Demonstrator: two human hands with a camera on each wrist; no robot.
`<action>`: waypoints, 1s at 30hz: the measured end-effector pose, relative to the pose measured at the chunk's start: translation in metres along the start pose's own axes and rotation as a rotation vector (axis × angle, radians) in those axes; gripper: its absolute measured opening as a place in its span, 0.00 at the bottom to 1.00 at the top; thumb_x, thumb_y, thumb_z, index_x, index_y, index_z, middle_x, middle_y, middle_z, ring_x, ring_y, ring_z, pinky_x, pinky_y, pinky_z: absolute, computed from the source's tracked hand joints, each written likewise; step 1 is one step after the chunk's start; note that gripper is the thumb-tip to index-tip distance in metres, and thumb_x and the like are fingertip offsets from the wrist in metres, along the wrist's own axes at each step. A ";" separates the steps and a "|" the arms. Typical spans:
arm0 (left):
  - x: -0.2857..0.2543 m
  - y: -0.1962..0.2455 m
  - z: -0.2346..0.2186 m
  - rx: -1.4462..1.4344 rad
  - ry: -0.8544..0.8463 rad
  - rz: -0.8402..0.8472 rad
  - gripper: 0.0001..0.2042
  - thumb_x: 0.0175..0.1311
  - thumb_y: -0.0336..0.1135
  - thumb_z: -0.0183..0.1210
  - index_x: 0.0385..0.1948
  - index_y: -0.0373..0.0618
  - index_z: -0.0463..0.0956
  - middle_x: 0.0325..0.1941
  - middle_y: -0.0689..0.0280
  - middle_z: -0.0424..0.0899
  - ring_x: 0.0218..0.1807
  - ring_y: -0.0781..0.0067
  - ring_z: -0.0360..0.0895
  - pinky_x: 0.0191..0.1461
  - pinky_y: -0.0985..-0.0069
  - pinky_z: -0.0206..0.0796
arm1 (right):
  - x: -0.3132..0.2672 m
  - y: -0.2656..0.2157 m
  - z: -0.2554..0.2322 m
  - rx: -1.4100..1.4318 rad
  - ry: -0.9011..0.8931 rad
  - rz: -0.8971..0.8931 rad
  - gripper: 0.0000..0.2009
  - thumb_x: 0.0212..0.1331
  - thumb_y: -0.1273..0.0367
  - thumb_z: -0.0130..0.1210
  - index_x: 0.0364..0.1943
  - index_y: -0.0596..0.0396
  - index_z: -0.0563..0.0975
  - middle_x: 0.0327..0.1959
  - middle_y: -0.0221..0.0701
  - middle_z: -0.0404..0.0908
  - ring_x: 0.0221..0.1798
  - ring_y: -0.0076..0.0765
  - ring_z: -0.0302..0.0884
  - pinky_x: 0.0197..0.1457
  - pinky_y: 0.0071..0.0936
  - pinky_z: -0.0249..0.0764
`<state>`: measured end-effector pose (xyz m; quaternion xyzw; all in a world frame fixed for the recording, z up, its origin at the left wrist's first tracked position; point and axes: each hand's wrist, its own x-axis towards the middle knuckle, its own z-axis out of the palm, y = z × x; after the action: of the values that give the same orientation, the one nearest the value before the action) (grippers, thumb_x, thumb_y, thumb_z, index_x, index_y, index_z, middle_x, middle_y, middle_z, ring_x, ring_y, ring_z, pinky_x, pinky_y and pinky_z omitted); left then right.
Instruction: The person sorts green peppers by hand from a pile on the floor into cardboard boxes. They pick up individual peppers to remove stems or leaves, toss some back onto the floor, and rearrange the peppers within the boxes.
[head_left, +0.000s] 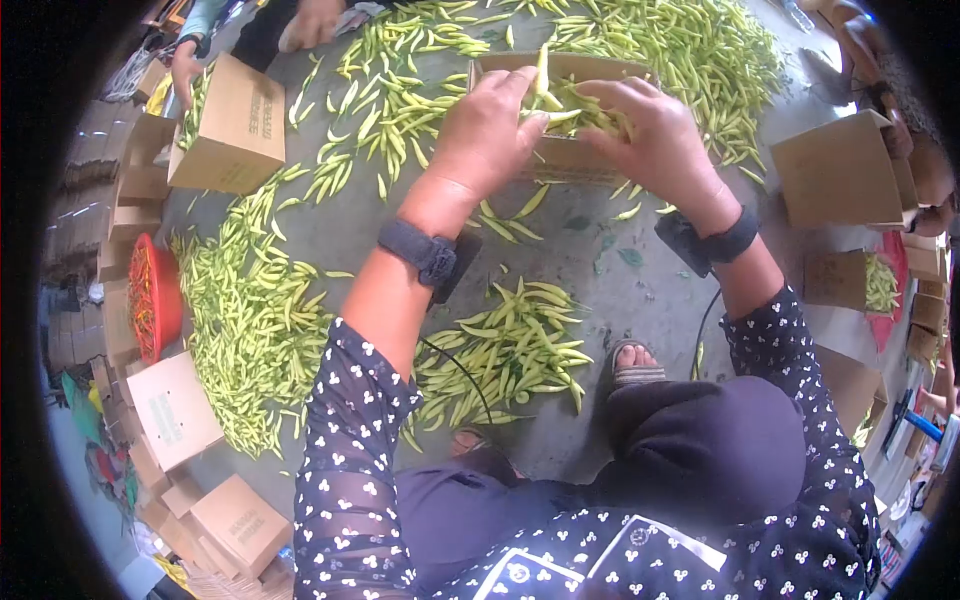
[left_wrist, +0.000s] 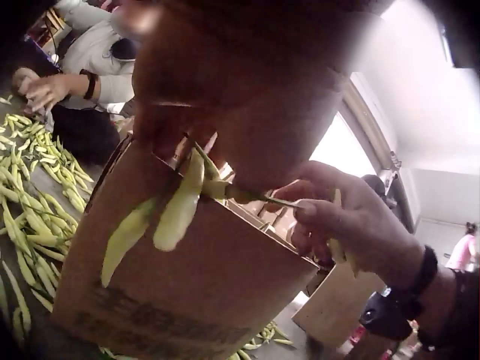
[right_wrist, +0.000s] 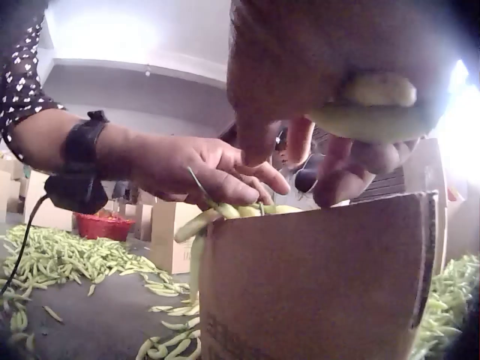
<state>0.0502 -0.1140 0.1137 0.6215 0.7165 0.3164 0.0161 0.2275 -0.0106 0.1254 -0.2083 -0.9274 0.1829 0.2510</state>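
Note:
Both hands are over an open cardboard box (head_left: 575, 160) standing on the floor in front of me. My left hand (head_left: 485, 130) holds several pale green chili peppers (head_left: 543, 75) at the box's left side. In the left wrist view, two of those peppers (left_wrist: 180, 210) hang outside the box wall. Opposite it, my right hand (head_left: 650, 125) curls over the box's right side. The right wrist view shows a pale pepper (right_wrist: 375, 121) held across that hand's fingers. More peppers lie inside the box, mostly hidden by the hands and walls.
Loose chili peppers (head_left: 255, 330) spread widely over the floor, with a smaller pile (head_left: 510, 350) by my feet. A red basin (head_left: 165, 300) stands left. Other cardboard boxes (head_left: 235, 125) are at both sides, with other people's hands (head_left: 185, 72) near some of them.

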 end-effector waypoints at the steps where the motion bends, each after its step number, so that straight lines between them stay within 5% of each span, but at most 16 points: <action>1: 0.000 0.002 -0.001 -0.001 0.003 -0.005 0.18 0.58 0.38 0.59 0.50 0.44 0.76 0.50 0.52 0.79 0.50 0.51 0.76 0.54 0.65 0.68 | -0.001 -0.003 0.001 -0.042 -0.036 -0.041 0.23 0.50 0.59 0.62 0.52 0.46 0.75 0.43 0.39 0.77 0.39 0.48 0.79 0.44 0.40 0.76; 4: 0.002 0.005 -0.003 -0.071 -0.490 0.065 0.15 0.58 0.37 0.59 0.45 0.43 0.78 0.53 0.55 0.78 0.52 0.52 0.75 0.55 0.64 0.67 | 0.007 0.001 0.005 -0.026 -0.038 -0.205 0.22 0.52 0.62 0.61 0.54 0.47 0.74 0.47 0.39 0.76 0.41 0.49 0.79 0.44 0.40 0.76; 6: 0.004 0.004 0.002 -0.107 -0.513 0.076 0.14 0.56 0.38 0.61 0.43 0.44 0.79 0.54 0.56 0.77 0.53 0.53 0.75 0.57 0.65 0.67 | 0.017 0.017 0.013 -0.064 -0.029 -0.263 0.16 0.54 0.63 0.57 0.48 0.47 0.78 0.43 0.38 0.79 0.39 0.48 0.80 0.42 0.41 0.76; 8: 0.005 -0.008 0.009 -0.042 -0.203 0.151 0.16 0.53 0.39 0.64 0.42 0.45 0.79 0.53 0.56 0.77 0.53 0.53 0.75 0.56 0.65 0.68 | 0.026 0.038 0.023 -0.404 -0.556 -0.249 0.09 0.53 0.68 0.53 0.38 0.51 0.80 0.36 0.34 0.80 0.37 0.45 0.80 0.39 0.38 0.76; 10: 0.006 -0.015 0.002 0.127 0.055 0.180 0.18 0.52 0.42 0.65 0.43 0.44 0.78 0.52 0.54 0.77 0.53 0.52 0.75 0.57 0.65 0.68 | 0.038 0.031 0.022 -0.629 -0.561 -0.129 0.07 0.52 0.69 0.51 0.30 0.51 0.80 0.30 0.35 0.80 0.35 0.45 0.80 0.36 0.38 0.76; 12: 0.002 -0.006 -0.023 0.147 0.021 0.054 0.31 0.49 0.36 0.66 0.58 0.46 0.67 0.55 0.53 0.75 0.57 0.57 0.73 0.61 0.64 0.64 | 0.034 0.023 0.025 -0.370 -0.284 0.191 0.09 0.55 0.64 0.53 0.34 0.53 0.80 0.34 0.39 0.81 0.34 0.46 0.80 0.35 0.37 0.76; 14: -0.028 -0.019 -0.026 0.159 -0.014 0.027 0.25 0.51 0.40 0.65 0.52 0.45 0.71 0.54 0.53 0.75 0.57 0.54 0.73 0.60 0.64 0.65 | 0.016 0.022 0.025 -0.301 0.146 -0.092 0.13 0.53 0.61 0.58 0.38 0.53 0.80 0.36 0.39 0.82 0.35 0.49 0.80 0.36 0.37 0.76; 16: -0.063 -0.032 -0.030 0.181 -0.028 0.013 0.21 0.52 0.43 0.65 0.47 0.43 0.76 0.53 0.52 0.76 0.56 0.51 0.72 0.60 0.64 0.65 | -0.008 -0.009 0.019 -0.113 0.211 -0.077 0.15 0.51 0.61 0.62 0.42 0.52 0.81 0.34 0.39 0.82 0.36 0.49 0.80 0.38 0.38 0.76; 18: -0.118 -0.037 -0.035 0.164 -0.123 0.027 0.28 0.49 0.44 0.67 0.53 0.45 0.72 0.59 0.50 0.71 0.60 0.49 0.69 0.63 0.61 0.62 | -0.036 -0.027 0.027 0.137 0.053 -0.187 0.20 0.48 0.57 0.62 0.44 0.52 0.79 0.38 0.40 0.82 0.39 0.49 0.80 0.40 0.42 0.77; 20: -0.180 -0.048 -0.037 0.138 -0.386 -0.196 0.39 0.43 0.46 0.70 0.62 0.49 0.63 0.66 0.46 0.62 0.67 0.44 0.60 0.68 0.56 0.56 | -0.075 -0.029 0.055 0.167 -0.271 -0.061 0.37 0.41 0.53 0.68 0.59 0.49 0.69 0.49 0.43 0.76 0.46 0.51 0.78 0.46 0.42 0.76; 22: -0.239 -0.049 -0.038 0.213 -0.516 -0.292 0.48 0.35 0.46 0.73 0.66 0.54 0.57 0.69 0.44 0.55 0.65 0.33 0.58 0.63 0.51 0.61 | -0.106 -0.041 0.069 0.040 -0.702 0.140 0.49 0.36 0.52 0.71 0.67 0.46 0.58 0.56 0.49 0.69 0.49 0.57 0.76 0.49 0.44 0.75; 25: -0.309 -0.041 -0.034 0.171 -0.693 -0.528 0.56 0.32 0.48 0.74 0.71 0.60 0.48 0.74 0.45 0.43 0.70 0.28 0.46 0.65 0.40 0.55 | -0.151 -0.036 0.094 0.105 -0.776 0.176 0.55 0.31 0.51 0.72 0.69 0.47 0.54 0.60 0.54 0.63 0.52 0.61 0.74 0.51 0.45 0.75; 28: -0.325 -0.012 -0.022 0.321 -0.910 -0.545 0.60 0.31 0.51 0.75 0.72 0.66 0.43 0.76 0.48 0.35 0.73 0.28 0.36 0.62 0.30 0.50 | -0.171 -0.047 0.101 0.087 -0.790 0.149 0.59 0.28 0.50 0.73 0.70 0.46 0.51 0.64 0.57 0.58 0.54 0.65 0.72 0.53 0.46 0.74; 30: -0.323 0.009 -0.007 0.354 -0.937 -0.565 0.60 0.29 0.54 0.75 0.72 0.65 0.43 0.75 0.46 0.36 0.73 0.31 0.36 0.66 0.33 0.44 | -0.183 -0.057 0.111 0.072 -0.848 0.162 0.60 0.27 0.51 0.74 0.71 0.45 0.49 0.67 0.60 0.53 0.54 0.66 0.71 0.54 0.45 0.74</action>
<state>0.1282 -0.4083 0.0039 0.4728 0.8132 -0.1342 0.3115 0.2949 -0.1726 -0.0097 -0.1780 -0.9221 0.3038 -0.1603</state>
